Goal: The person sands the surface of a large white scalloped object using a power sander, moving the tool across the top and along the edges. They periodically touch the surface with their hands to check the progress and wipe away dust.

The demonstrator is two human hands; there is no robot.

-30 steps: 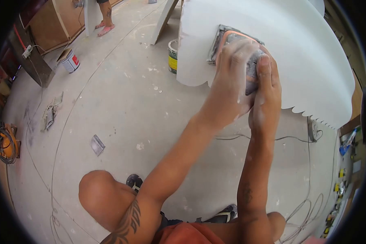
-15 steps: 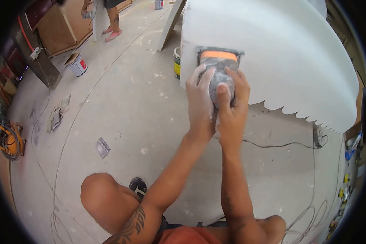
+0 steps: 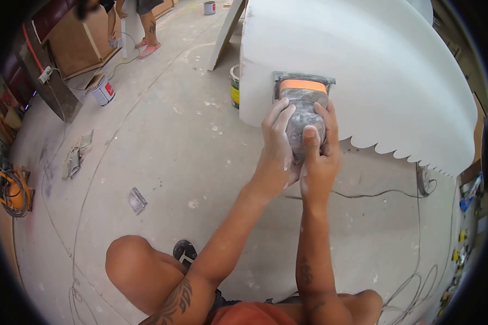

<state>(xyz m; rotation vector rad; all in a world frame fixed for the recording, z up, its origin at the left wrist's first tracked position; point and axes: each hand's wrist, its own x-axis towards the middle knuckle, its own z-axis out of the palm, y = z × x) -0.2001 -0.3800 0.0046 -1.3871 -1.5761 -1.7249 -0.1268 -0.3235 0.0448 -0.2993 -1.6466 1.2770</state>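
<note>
- Left hand (image 3: 276, 143), right hand (image 3: 317, 157): both wrapped tight around sander (image 3: 302, 105) on white panel (image 3: 374, 70).
- Yellow-labelled bucket (image 3: 234, 86): behind panel edge, contents hidden.
- Red-labelled can (image 3: 102, 90): on floor (image 3: 162, 151), contents not visible.

Sander (image 3: 302, 108) body mostly hidden under hands; bucket (image 3: 235, 86) half behind panel (image 3: 374, 70).
</note>
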